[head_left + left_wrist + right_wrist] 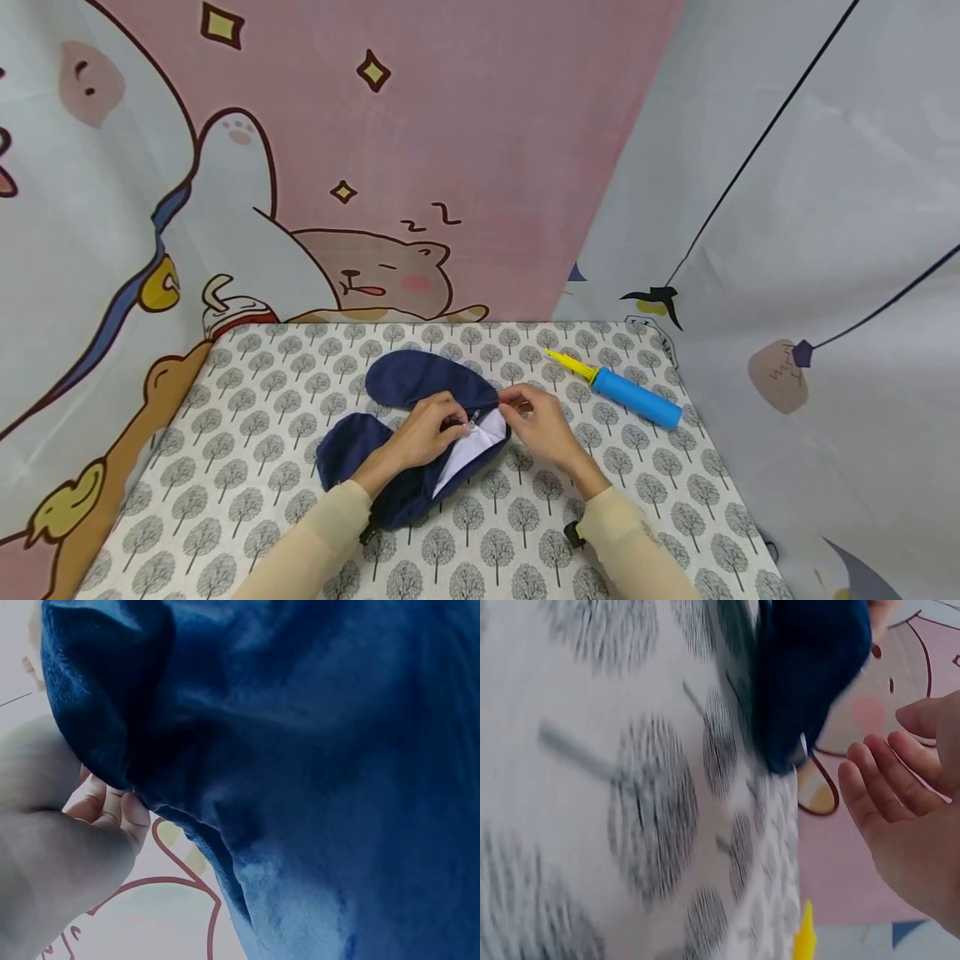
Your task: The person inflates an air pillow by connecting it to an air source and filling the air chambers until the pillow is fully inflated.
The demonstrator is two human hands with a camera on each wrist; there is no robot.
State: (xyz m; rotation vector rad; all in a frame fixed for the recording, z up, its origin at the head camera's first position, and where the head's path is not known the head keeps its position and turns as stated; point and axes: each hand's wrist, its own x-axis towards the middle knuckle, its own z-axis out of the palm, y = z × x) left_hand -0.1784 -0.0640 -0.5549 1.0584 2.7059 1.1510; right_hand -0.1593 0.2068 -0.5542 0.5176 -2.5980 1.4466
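Note:
A navy U-shaped neck pillow [431, 375] lies on the cloth with its two rounded lobes toward the left. Its zipped opening gapes on the right, where white inner material [468, 457] shows. My left hand [427, 429] pinches the edge of this opening near the zipper; in the left wrist view the pillow [322, 772] hides part of that grip. At the opening's right corner is my right hand [542, 423], its fingers loosely bent. From the right wrist view, the right hand [907, 795] appears apart from the pillow [810, 675], with nothing between its fingers.
A hand pump [636, 398], blue with a yellow nozzle, lies right of the pillow. A tree-print cloth [247, 450] covers the table. Cartoon-printed curtains [525, 167] stand behind the table and along its sides.

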